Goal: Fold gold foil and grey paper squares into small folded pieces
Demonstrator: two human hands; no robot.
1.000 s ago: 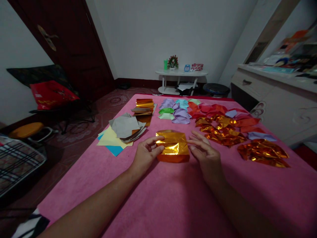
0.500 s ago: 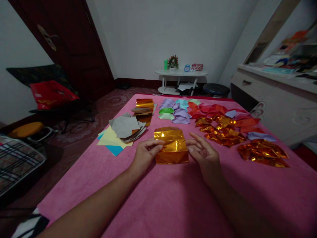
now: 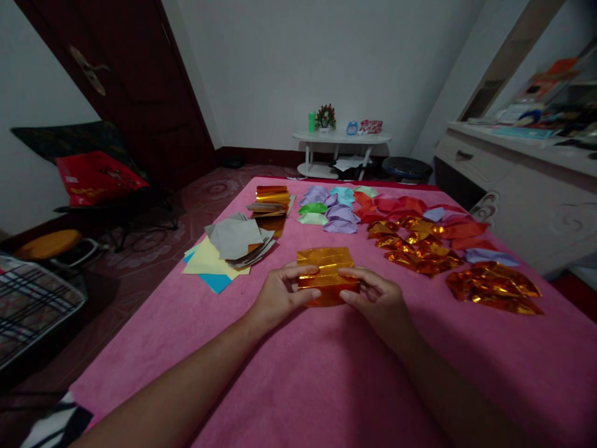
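Pink-covered table (image 3: 289,379), seen through my remote head-camera feed, occupies the lower and central frame. The pale drawer unit (image 3: 517,180) stands at the right edge. On the cloth, right of centre, lie crumpled gold foil pieces (image 3: 424,254), with red-orange folded papers (image 3: 403,205) just beyond them. The grey-faced stack of sheets (image 3: 236,238) sits left of centre, overlapping a yellow sheet (image 3: 205,258).

At mid-frame I see the left hand (image 3: 278,291) closed on the left side of the folded foil sheet, its thumb and forefinger pinching along a crosswise crease. The right hand (image 3: 380,302) is clamped on the opposite side in much the same way. The remaining fingers are partly hidden, and I cannot tell whether they press beneath the sheet. The folded foil sheet (image 3: 328,261) lies between the two hands at the centre, its far panel raised into view and its near panel below the thumbs. I cannot tell whether its underside touches the cloth.

Possible faults, in my judgement: unequal pressure from the two thumbs could set the crease askew; outward pull could tear the thin foil at a fold line; a loosened pinch could let the springy panel reopen.
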